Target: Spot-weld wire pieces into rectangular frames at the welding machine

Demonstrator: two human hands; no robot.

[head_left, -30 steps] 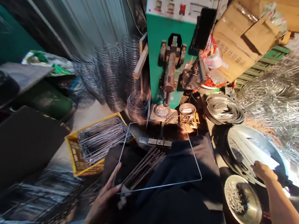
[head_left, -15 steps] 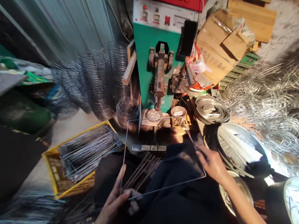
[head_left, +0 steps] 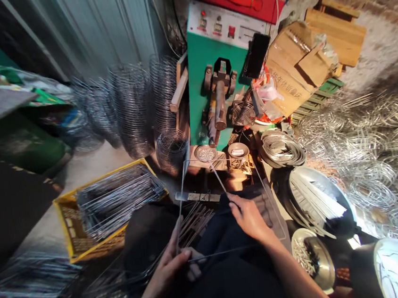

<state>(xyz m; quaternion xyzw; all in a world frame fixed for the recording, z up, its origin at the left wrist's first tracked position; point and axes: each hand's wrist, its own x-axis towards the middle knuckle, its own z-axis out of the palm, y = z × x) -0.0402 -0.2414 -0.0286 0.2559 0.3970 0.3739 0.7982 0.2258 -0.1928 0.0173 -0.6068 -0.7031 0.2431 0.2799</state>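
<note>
A thin rectangular wire frame [head_left: 217, 254] slants over my lap. My left hand [head_left: 175, 260] is closed on its lower left corner, thumb on top. My right hand [head_left: 250, 217] pinches a slim light stick [head_left: 218, 177], perhaps tweezers; I cannot tell which. This hand appears within the frame's outline, left of its right side. The stick's far end reaches the rim of a round dish [head_left: 205, 154] of small shiny bits. Beside that dish is a second round dish [head_left: 238, 151] with a pale piece in it. Behind them stands a green machine [head_left: 202, 96] with thick metal electrode arms [head_left: 218, 104].
A yellow crate [head_left: 67, 229] of wire pieces sits on the left, with wire coils [head_left: 133, 113] behind it. At the right are a bowl of metal strips [head_left: 349, 209], a tin of small parts [head_left: 326, 259], a strip coil [head_left: 280, 147] and heaped wire rings [head_left: 371, 164].
My right hand has left the frame's right side and moved left with the stick, whose tip now reaches the dish of bits. The frame and my left hand have shifted slightly right.
</note>
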